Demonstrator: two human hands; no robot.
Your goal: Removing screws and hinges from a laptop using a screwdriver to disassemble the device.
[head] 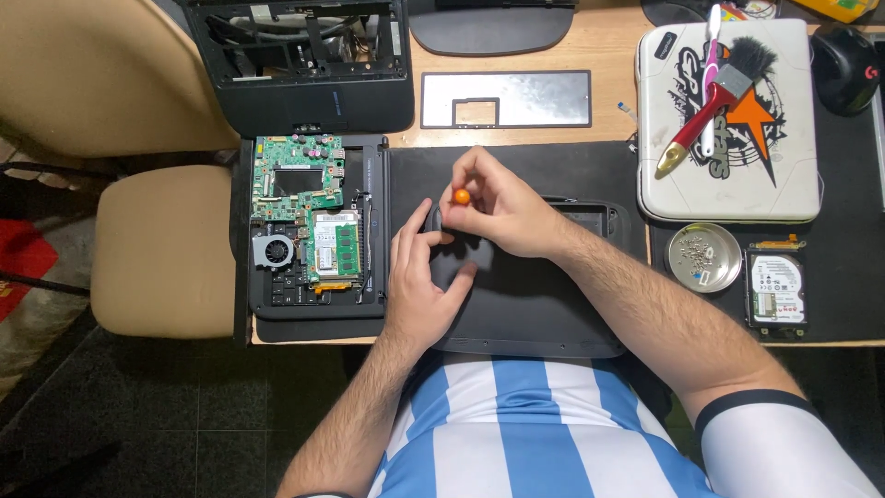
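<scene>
Fingers of my right hand (493, 205) pinch narrowly around a small screwdriver with a round orange cap (462, 196); I hold it upright, so only the cap shows between thumb and forefinger, its tip pressed down toward the dark matte plastic laptop cover (535, 295) in front of me; my left hand (419, 277) lies spread and grips nothing, its thumb and forefinger braced on the cover just beside the tool, I judge to keep the smooth panel from sliding.

The cover rests on a black desk mat (516, 161) at the near edge of the pale wooden desk (608, 51), close to my body; to my left lies the opened laptop base with its green circuit board (297, 180), a small round fan (274, 249) and a memory module (337, 247); beyond it sits an empty black screen frame (304, 55); a flat silvery keyboard bezel (507, 99) lies further back.

To my right a shallow round metal dish (704, 257) holds loose screws, near at hand, I suppose, so none roll off; beside it a bare hard drive (776, 293); a white padded case (728, 120) carries a red-handled bristle brush (714, 101) and a white toothbrush (712, 46).
</scene>
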